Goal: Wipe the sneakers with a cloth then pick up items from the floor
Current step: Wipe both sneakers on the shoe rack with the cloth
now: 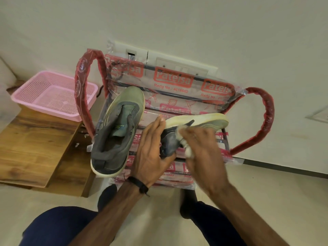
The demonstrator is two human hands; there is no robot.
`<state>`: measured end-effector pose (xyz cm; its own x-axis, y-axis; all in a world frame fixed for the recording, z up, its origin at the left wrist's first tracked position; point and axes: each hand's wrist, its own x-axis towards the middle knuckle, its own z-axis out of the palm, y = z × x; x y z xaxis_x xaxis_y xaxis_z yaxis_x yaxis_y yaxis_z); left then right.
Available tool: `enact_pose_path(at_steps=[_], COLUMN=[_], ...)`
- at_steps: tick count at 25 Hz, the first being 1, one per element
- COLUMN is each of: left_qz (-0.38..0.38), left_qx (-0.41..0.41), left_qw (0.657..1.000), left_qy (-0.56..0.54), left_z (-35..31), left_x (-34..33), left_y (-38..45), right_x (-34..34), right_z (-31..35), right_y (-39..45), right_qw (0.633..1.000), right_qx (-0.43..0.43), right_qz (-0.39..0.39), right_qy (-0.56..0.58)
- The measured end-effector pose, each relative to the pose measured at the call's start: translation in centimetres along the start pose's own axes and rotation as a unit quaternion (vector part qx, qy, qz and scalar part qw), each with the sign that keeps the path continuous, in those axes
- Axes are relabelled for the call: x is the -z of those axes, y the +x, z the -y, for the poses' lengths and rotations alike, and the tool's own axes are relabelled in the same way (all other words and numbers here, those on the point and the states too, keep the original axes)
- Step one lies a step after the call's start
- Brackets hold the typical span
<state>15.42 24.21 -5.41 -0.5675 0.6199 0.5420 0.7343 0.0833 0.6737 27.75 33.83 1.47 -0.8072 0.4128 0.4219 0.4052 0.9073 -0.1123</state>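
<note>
Nearest the camera are the person's dark-blue trousered knees [58, 226] and two dark-socked feet on the pale floor [165, 206], with both bare forearms reaching forward from there. The left hand [150, 146], with a black band [138, 183] round its wrist, grasps the heel end of a grey-green fabric sneaker turned on its side [200, 124], thumb at the collar and fingers reaching up toward the cream sole. The right hand [202, 150] is motion-blurred; its fingers are curled round a bunched white cloth [186, 148] and press it against that sneaker's grey upper. Both hands work above the seat of a red-framed chair wrapped in clear plastic printed with red logos [177, 82]. Just left of them, a second grey-green sneaker with a white sole [117, 132] lies upright on the same seat, toe pointing away toward the wall. Left of the chair stands a low brown wooden table [35, 142], and on its far end sits a pink perforated plastic basket [53, 95]. Behind the chair, a white switch plate [179, 63] is fixed to the cream wall [177, 23].
</note>
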Motion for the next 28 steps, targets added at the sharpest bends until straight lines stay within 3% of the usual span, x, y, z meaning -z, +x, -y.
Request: enact_pose_path(at_steps=[2,3,8,11,14,19,22,26,28], left_qz=[-0.012,-0.016,-0.026,-0.017,-0.028,-0.036,-0.063,-0.153,-0.184], left_qx=[-0.018,-0.026,-0.024,-0.021,0.024,0.124,0.078,0.01,-0.029], left_qw=[1.0,1.0,0.999,0.999,0.997,0.991,0.995,0.988,0.982], left_qy=[0.002,0.002,0.015,0.03,0.067,0.025,0.015,-0.008,-0.019], left_z=[0.2,0.2,0.4,0.1,-0.6,-1.3,-1.5,-2.9,-4.1], left_x=[0.1,0.1,0.2,0.4,0.6,0.6,0.8,1.9,2.4], left_y=[0.2,0.3,1.0,0.9,1.1,0.0,-0.4,1.1,2.0], right_x=[-0.5,-0.3,0.1,0.4,0.4,0.6,1.1,2.5,3.7], right_z=[1.9,2.1,0.7,-0.5,-1.1,-2.4,-1.6,-0.4,0.1], right_y=[-1.2,-1.1,0.8,2.1,1.7,0.7,0.7,1.1,0.9], right_qw=[0.989,0.985,0.993,0.998,0.999,1.0,1.0,0.999,0.996], right_qx=[0.134,0.156,0.056,-0.015,0.026,-0.001,0.013,0.011,0.057], right_qz=[0.045,0.048,0.0,-0.022,-0.002,0.004,-0.004,-0.027,-0.052], right_qy=[-0.03,-0.047,-0.103,-0.051,-0.028,0.015,0.01,0.034,0.034])
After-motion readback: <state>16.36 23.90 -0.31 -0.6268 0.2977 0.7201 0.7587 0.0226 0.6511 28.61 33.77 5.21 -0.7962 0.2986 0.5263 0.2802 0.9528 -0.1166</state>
